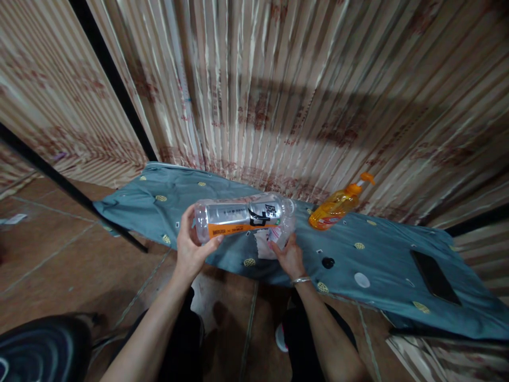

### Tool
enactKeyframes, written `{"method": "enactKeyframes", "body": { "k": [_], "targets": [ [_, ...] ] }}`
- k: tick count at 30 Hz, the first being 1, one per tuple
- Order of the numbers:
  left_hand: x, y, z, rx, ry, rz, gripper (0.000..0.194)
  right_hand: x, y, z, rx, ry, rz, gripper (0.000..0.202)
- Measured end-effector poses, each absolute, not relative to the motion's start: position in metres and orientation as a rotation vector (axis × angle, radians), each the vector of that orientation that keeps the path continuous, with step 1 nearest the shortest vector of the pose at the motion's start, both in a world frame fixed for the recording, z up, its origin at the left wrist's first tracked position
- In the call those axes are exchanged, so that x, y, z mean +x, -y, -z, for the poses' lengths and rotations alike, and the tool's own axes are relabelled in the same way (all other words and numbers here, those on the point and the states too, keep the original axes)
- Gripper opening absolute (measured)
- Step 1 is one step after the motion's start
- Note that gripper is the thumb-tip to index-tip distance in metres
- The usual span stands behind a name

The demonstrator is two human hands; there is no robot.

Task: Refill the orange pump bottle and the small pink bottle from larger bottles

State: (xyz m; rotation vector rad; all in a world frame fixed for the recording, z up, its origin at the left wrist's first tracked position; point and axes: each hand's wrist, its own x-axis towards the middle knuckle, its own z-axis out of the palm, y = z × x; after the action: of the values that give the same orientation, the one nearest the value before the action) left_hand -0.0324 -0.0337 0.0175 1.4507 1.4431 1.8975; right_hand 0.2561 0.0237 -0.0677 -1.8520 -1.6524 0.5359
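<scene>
A clear plastic bottle (242,216) with a silver and orange label lies sideways in the air above the cloth-covered table. My left hand (193,244) is closed round its base at the left end. Near the neck, my right hand (291,257) is closed on a clear plastic piece (287,229) with some print; its exact kind I cannot make out. Behind that piece a white paper-like sheet (263,246) with a jagged edge shows in part. To the right of my right hand stands an orange pump bottle (333,209), tilted in view.
The narrow table (226,254) has a blue-green patterned cloth. On its right part are a black round item (328,262), a whitish disc (362,280) and a dark phone (435,277). Dark poles (115,79) rise at the left before a striped curtain (278,79). A black round seat (40,350) stands lower left.
</scene>
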Motion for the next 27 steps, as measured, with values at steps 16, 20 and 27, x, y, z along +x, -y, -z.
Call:
{"method": "enactKeyframes", "body": {
  "k": [16, 20, 27],
  "targets": [
    [-0.0357, 0.032, -0.0189, 1.472, -1.426, -1.881, 0.102, 0.2549, -0.0226, 0.0654, -1.89, 1.668, -0.515, 0.052],
    [-0.0355, 0.0315, -0.0203, 1.456, -1.436, -1.889, 0.102, 0.2562, -0.0226, 0.0661, -1.861, 1.668, -0.482, 0.044],
    [-0.0365, 0.0314, -0.0217, 1.482, -1.433, -1.878, 0.105, 0.2571, -0.0232, 0.0686, -1.833, 1.661, -0.458, 0.053]
  ]
}}
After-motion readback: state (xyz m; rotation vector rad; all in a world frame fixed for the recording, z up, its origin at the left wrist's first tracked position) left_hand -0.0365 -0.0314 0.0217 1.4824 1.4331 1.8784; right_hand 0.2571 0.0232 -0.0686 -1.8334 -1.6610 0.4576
